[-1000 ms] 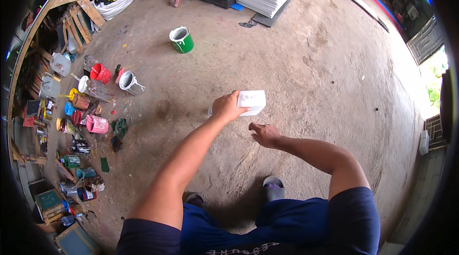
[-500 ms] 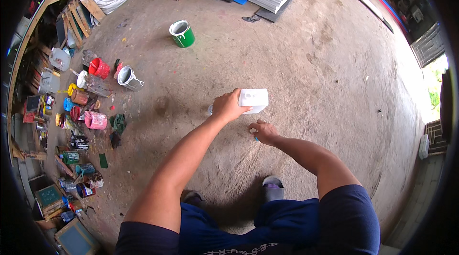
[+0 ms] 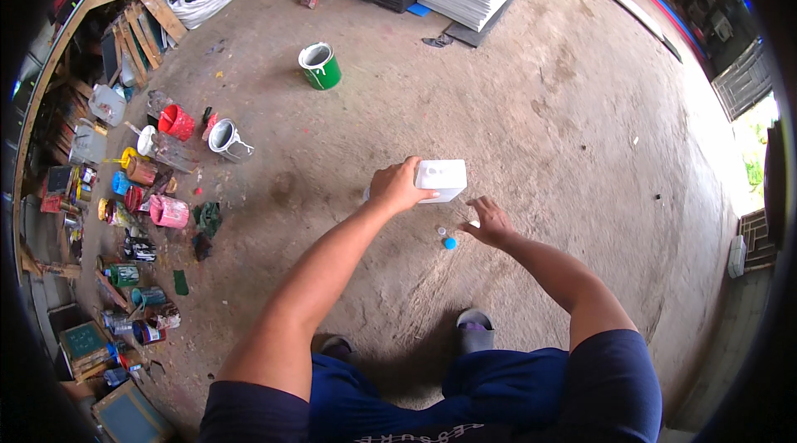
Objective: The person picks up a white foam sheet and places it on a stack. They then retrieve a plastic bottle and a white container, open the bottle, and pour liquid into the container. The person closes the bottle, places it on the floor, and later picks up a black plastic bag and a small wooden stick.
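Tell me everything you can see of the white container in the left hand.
The white container is boxy and looks like plastic, with flat faces and a round mark on the upper one. The left hand grips it from the left, thumb along its near side, hiding much of it. Whether it rests on the floor is unclear.

The right grip (image 3: pixel 494 225) has spread its fingers and shifted rightward. 1 blue cap (image 3: pixel 449 243) and 1 whitish disc (image 3: pixel 442 231), at its fingertips 0.5 seconds ago, now sit apart, just left of it.
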`<state>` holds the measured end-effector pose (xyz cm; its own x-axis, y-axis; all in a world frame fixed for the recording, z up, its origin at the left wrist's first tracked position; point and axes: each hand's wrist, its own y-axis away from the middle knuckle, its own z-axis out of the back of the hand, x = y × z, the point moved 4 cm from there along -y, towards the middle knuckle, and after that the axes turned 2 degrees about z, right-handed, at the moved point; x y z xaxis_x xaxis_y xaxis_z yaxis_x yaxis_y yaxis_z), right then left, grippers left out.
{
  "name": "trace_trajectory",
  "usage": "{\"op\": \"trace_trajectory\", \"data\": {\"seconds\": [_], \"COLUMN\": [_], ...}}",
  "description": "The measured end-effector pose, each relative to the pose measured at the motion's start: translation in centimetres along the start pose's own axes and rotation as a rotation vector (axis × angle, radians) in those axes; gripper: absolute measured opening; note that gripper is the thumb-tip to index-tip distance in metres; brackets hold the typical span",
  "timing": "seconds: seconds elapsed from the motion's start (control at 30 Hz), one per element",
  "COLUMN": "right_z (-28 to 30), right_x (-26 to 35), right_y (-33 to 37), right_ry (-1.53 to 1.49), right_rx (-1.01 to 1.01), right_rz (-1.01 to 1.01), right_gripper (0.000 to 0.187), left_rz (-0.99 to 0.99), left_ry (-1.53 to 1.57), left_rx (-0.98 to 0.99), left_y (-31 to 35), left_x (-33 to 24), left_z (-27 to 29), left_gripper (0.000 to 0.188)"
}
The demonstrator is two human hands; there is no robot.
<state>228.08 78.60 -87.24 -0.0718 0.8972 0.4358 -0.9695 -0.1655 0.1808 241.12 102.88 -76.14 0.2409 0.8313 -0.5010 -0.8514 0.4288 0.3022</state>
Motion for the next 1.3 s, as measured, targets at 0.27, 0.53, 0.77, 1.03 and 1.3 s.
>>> {"op": "trace_trajectory", "data": {"seconds": [0.27,0.53,0.77,1.03,1.3], "right_z": [6.6,6.3,6.5,9.9,20.4], "right_x": [2.8,6.3,7.5,11.5,17.3], "right_y": [-4.8,-6.3,-7.3,-6.3,-4.5], "right_ry": [-0.33,-0.554,-0.469,-0.577,-0.512], "right_rx": [-0.203,-0.141,-0.147,-0.279,-0.221], "right_rz": [0.101,-0.004,-0.057,0.1,0.277], "right_gripper": [0.115,0.102,0.082,0.086,0.067], "left_rz": [-0.096,-0.018,-0.021,-0.063,-0.254], "left_ry": [0.177,0.177,0.23,0.484,0.631], "left_rx": [0.144,-0.014,-0.137,-0.23,-0.283], "left_y": [1.8,5.2,4.6,5.4,7.7], "left_x": [10.8,12.6,10.6,8.4,5.1], "left_z": [3.7,-1.7,-2.1,1.3,7.9], "left_gripper": [0.129,0.098,0.085,0.074,0.067]}}
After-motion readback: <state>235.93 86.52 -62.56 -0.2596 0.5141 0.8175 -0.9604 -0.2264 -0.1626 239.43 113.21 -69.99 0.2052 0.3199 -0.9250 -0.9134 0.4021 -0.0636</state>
